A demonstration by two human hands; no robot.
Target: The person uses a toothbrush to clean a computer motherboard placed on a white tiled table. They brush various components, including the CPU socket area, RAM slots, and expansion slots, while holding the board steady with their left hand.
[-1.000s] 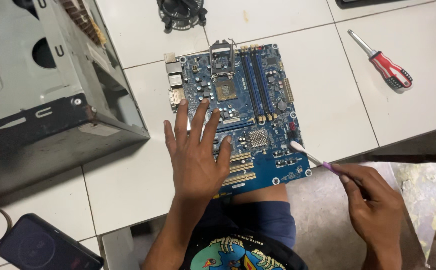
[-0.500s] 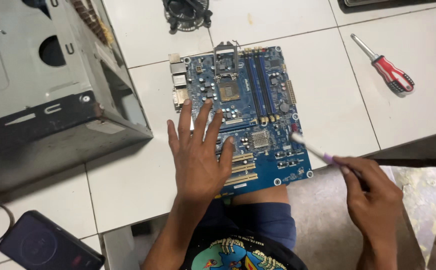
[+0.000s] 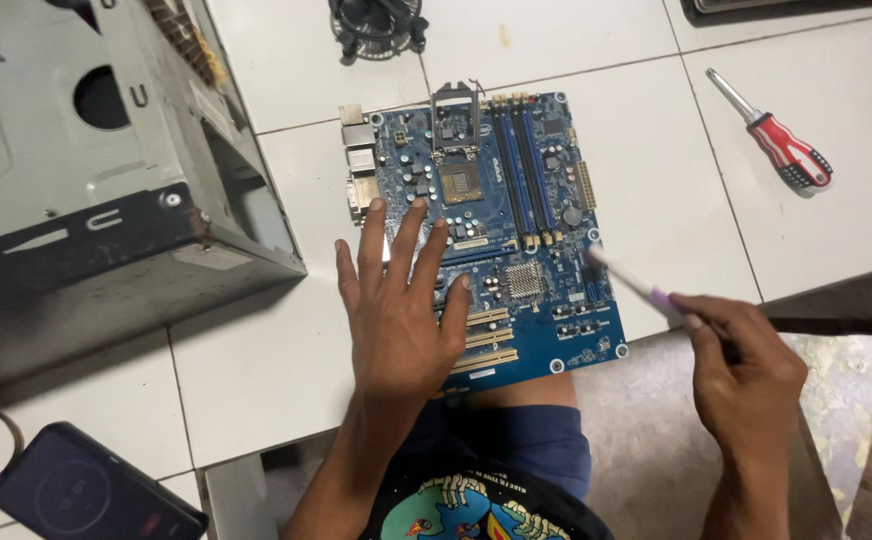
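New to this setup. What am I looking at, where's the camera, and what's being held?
There is no machine here: a person works with bare hands, filmed by a camera on their head looking down. The left hand lies flat on a blue computer circuit board on a white tiled table. The right hand holds a slim brush-like tool, its pale tip at the board's right edge. Also there: a grey computer case, a red-handled screwdriver, a cooling fan and a dark phone.

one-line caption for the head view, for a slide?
Left hand pressed flat on a blue motherboard while the right hand holds a brush at its right edge.
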